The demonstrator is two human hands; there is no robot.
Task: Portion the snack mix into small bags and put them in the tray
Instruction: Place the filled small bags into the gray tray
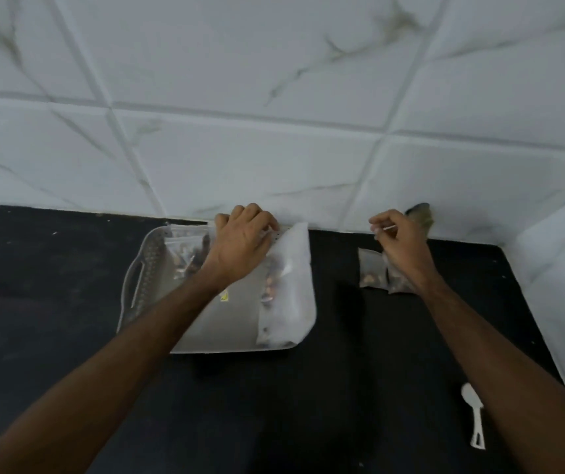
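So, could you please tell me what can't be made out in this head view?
- What the left hand grips over the tray: its own fingers hide it.
- The small bags on the counter: the right hand partly covers them.
- The dark thing by the wall: blurred, behind that hand.

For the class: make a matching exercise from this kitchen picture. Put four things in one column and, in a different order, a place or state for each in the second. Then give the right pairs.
Things
1. white spoon
2. large bag
3. tray
4. small bags under the right hand

Places or states
A. on the counter, right of the tray
B. leaning against the tray's right side
C. lying alone near the right forearm
D. grey, with a handle slot

Pairs: 1-C, 2-B, 3-D, 4-A
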